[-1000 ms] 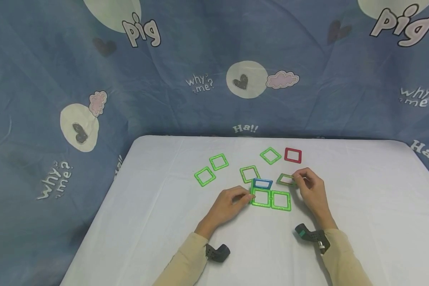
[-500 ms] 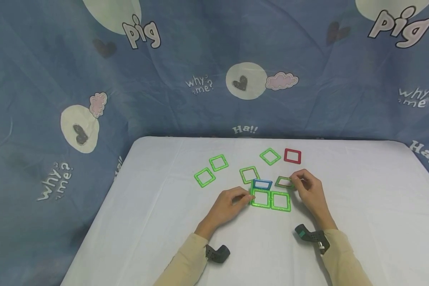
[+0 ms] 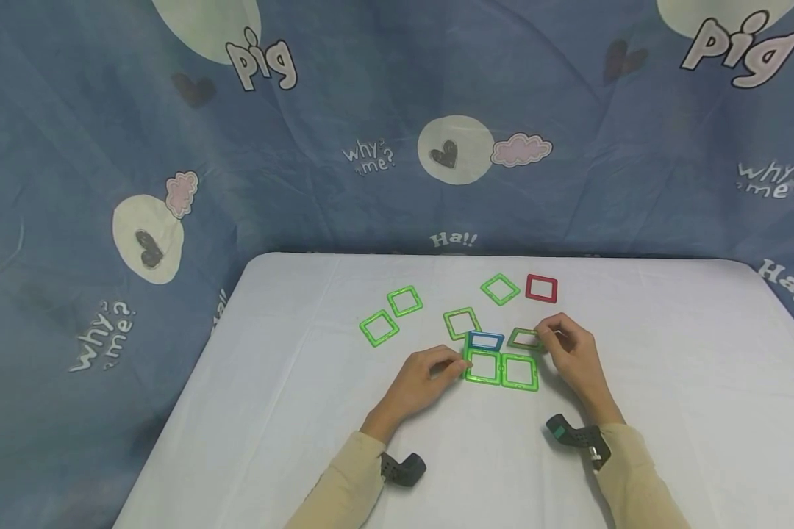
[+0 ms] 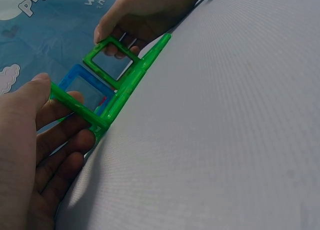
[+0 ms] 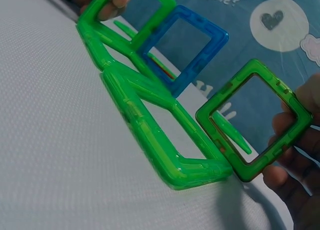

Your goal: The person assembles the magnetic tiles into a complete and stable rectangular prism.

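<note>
Two green square magnetic tiles lie flat and joined side by side: the left tile [image 3: 484, 380] and the right tile [image 3: 519, 388]. A blue square tile [image 5: 218, 37] stands up along the left tile's far edge. My left hand [image 3: 423, 375] pinches a green tile [image 4: 75, 103] that stands upright on the left tile's outer edge, thumb on one side and fingers on the other. My right hand [image 3: 576, 353] holds another green tile [image 5: 227, 89] by its outer side, tilted up. Its lower corner is right at the far corner of the right flat tile, with a gap to the blue tile.
One loose green tile [image 3: 448, 328] lies just behind the blue one. Farther back are another green tile [image 3: 491, 297] and a red tile [image 3: 528, 286]. Two more green tiles, a nearer one [image 3: 367, 335] and a farther one [image 3: 410, 311], lie at the left on the white table [image 3: 271, 411].
My right hand has moved slightly left, bringing its green tile closer to the joined tiles. The left hand keeps its place on the upright tile.
</note>
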Demonstrator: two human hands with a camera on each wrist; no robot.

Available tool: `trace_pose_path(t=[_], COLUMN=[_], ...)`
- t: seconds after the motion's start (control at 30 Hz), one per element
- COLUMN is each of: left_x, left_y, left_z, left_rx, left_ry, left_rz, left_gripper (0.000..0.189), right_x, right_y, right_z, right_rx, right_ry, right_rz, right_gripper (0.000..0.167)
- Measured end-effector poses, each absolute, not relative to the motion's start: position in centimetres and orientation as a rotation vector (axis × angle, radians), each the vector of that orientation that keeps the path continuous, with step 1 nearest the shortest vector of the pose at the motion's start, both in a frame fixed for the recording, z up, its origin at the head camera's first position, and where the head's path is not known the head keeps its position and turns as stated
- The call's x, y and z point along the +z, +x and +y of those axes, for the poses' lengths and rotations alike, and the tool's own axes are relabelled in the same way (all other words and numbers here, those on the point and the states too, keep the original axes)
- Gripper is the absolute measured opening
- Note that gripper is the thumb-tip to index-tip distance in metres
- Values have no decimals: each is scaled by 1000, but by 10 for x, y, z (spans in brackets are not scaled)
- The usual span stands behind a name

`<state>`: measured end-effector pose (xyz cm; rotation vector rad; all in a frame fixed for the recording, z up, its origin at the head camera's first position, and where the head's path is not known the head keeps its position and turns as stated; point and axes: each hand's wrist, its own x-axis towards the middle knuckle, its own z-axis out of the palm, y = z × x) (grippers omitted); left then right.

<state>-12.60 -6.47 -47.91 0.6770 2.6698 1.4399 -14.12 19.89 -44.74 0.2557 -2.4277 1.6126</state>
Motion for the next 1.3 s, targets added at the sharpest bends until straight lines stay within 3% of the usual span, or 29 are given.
trace_pose_path(t=[0.63, 0.9, 1.3], left_x=[-478, -477, -479], left_y=[-126, -126, -126], left_z=[-65, -65, -65], left_rx=[1434, 1430, 1424], left_ry=[685, 682, 688], left_rz=[2667, 2658, 2666], left_gripper=[30, 29, 30], right_x=[-449, -478, -481], right_y=[-141, -153, -155], right_z=[200, 211, 211], right_rx=[1598, 1587, 1621], right_ry=[329, 366, 335], right_rz=[-2466, -2474, -2483], right_gripper=[13, 12, 16])
